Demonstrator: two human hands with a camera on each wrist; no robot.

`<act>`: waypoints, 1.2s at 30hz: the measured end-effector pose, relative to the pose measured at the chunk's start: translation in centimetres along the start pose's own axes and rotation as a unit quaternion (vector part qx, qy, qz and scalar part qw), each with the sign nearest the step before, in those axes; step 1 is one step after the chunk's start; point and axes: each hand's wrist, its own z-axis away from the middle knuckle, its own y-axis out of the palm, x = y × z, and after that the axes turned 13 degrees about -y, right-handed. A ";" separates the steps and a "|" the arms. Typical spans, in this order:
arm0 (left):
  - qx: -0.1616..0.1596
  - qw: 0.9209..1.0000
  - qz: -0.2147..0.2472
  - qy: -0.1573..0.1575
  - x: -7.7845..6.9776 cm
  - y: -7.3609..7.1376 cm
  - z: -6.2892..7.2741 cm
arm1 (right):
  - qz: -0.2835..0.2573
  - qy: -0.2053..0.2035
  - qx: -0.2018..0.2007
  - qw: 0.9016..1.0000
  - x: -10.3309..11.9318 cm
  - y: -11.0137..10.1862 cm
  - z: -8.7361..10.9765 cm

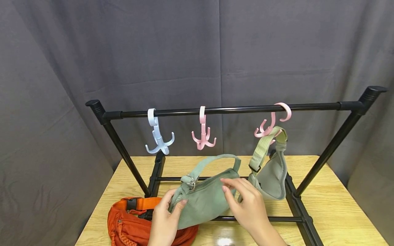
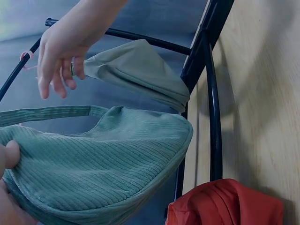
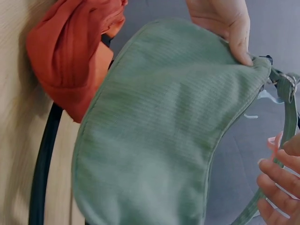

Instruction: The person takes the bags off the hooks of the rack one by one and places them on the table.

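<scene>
A green corduroy shoulder bag (image 1: 206, 205) is held up in front of the rack, its strap (image 1: 215, 159) arching above the zipped top edge. My left hand (image 1: 166, 215) grips the bag's left end, thumb on the near face. Close to the bag's right end is my right hand (image 1: 246, 201); the left wrist view shows this right hand (image 2: 70, 47) apart from the bag, its fingers loosely bent around nothing. Behind the right hand, a pale grey-green bag (image 1: 274, 177) hangs by its light green strap from a pink hook (image 1: 268, 131).
A black rack (image 1: 234, 110) stands on a wooden table (image 1: 341, 205). From its bar also hang a light blue hook (image 1: 158, 136) and another pink hook (image 1: 203, 133). An orange waist bag (image 1: 132, 225) lies at the front left. Grey curtains (image 1: 184, 51) surround the table.
</scene>
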 end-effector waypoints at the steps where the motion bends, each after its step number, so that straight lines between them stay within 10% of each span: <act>1: -0.003 1.000 0.000 -0.003 0.0 -0.1 0.1 | 0.003 0.002 0.003 1.000 0.0 0.0 0.1; 15: -0.022 1.000 0.011 -0.016 0.5 -1.3 0.7 | 0.041 0.010 0.007 0.999 -1.0 -0.1 2.4; 28: -0.049 0.998 0.025 -0.038 0.9 -2.4 1.3 | 0.035 0.100 0.031 0.994 -0.5 -0.6 3.6; 36: -0.098 0.992 0.032 0.067 1.9 -3.1 1.6 | 0.046 0.099 0.025 0.994 -0.7 -0.6 4.0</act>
